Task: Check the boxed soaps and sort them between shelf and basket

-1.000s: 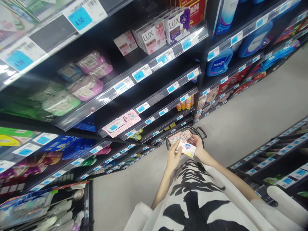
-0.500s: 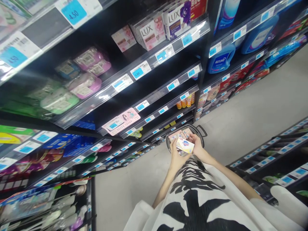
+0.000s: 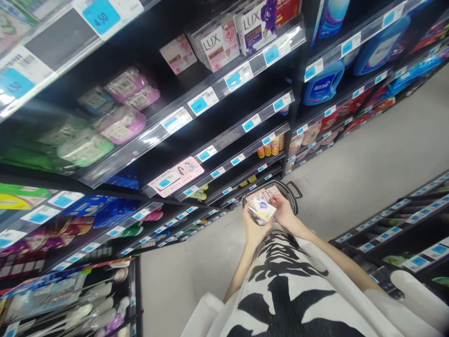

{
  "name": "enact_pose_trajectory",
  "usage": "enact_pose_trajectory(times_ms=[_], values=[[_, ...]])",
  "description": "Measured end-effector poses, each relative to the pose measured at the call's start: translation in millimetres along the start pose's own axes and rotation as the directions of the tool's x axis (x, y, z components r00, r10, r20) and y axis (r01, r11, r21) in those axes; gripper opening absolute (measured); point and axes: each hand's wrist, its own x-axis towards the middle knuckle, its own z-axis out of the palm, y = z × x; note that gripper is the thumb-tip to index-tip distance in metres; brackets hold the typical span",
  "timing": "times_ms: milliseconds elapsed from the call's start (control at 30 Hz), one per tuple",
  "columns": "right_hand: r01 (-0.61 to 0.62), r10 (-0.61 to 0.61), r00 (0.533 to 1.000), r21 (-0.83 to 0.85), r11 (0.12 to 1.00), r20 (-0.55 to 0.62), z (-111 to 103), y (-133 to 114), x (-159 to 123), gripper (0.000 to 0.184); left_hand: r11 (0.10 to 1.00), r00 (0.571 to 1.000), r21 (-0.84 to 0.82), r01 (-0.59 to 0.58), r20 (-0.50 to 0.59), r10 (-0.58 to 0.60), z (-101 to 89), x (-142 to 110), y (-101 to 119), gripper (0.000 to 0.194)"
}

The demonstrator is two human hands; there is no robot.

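A white and yellow soap box (image 3: 262,209) is held low in front of my body, its printed face turned up. My left hand (image 3: 255,229) wraps round it from the left and below. At its upper right corner, the bent fingers of my right hand (image 3: 285,211) close on the edge; their exact contact is partly hidden. Directly below both hands is a dark shopping basket (image 3: 296,191) with a handle on its right side. Pink soap boxes (image 3: 272,190) lie in the basket, partly covered by my hands and the held box.
Shelves with price tags rise on the left and ahead. LUX soap boxes (image 3: 220,46), wrapped pink soap packs (image 3: 122,124) and a blue detergent bottle (image 3: 322,86) stand on them. Another low shelf (image 3: 396,229) is at my right. Grey floor (image 3: 368,154) runs between.
The soap box has shifted slightly left and tilted in my hands. My right hand's fingers have moved a little left along with it.
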Motion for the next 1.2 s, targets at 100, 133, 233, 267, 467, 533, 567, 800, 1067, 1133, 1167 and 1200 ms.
enact_pose_trajectory(times_ms=[100, 133, 233, 267, 467, 533, 567, 800, 1067, 1133, 1167, 1200], values=[[-0.086, 0.091, 0.995, 0.115, 0.99, -0.034, -2, -2, -2, 0.019, 0.968, 0.99, -0.225, 0.113, -0.052, -0.128, -10.6, 7, -7, 0.104], [-0.108, 0.117, 0.992, 0.159, 0.981, -0.051, -3, -3, -2, 0.017, 0.937, 0.982, -0.313, 0.154, -0.057, -0.18, -15.4, 9, -8, 0.102], [-0.128, 0.153, 0.983, 0.216, 0.968, -0.103, -7, -5, -2, 0.014, 0.722, 0.926, -0.618, 0.312, 0.029, -0.376, -30.4, 14, -3, 0.073], [-0.13, 0.157, 0.981, 0.214, 0.968, -0.116, -8, -6, -2, 0.013, 0.616, 0.897, -0.697, 0.368, 0.091, -0.432, -34.9, 15, 1, 0.063], [-0.14, 0.167, 0.977, 0.191, 0.971, -0.132, -6, -7, -2, 0.012, 0.257, 0.787, -0.846, 0.466, 0.264, -0.558, -46.2, 14, 8, 0.051], [-0.143, 0.172, 0.976, 0.203, 0.969, -0.132, -4, -7, -3, 0.012, 0.228, 0.79, -0.859, 0.459, 0.277, -0.546, -44.6, 12, 5, 0.05], [-0.144, 0.175, 0.975, 0.212, 0.967, -0.135, -3, -7, -3, 0.011, 0.224, 0.795, -0.859, 0.461, 0.288, -0.534, -43.2, 11, 3, 0.05], [-0.157, 0.186, 0.973, 0.2, 0.967, -0.133, -1, -5, 1, 0.012, 0.248, 0.825, -0.849, 0.467, 0.317, -0.468, -35.4, 10, -3, 0.056], [-0.186, 0.204, 0.974, 0.172, 0.967, -0.095, 0, -6, 5, 0.013, 0.328, 0.821, -0.843, 0.427, 0.21, -0.53, -39.0, 15, 2, 0.051], [-0.206, 0.221, 0.971, 0.152, 0.967, -0.087, 2, -7, 4, 0.013, 0.448, 0.841, -0.801, 0.397, 0.122, -0.528, -37.8, 16, -3, 0.047], [-0.225, 0.236, 0.969, 0.135, 0.965, -0.078, 3, -7, 4, 0.013, 0.545, 0.86, -0.753, 0.369, 0.054, -0.508, -36.6, 16, -6, 0.047], [-0.246, 0.255, 0.965, 0.115, 0.962, -0.068, 5, -7, 3, 0.012, 0.652, 0.884, -0.685, 0.325, -0.025, -0.467, -35.3, 16, -9, 0.054]])
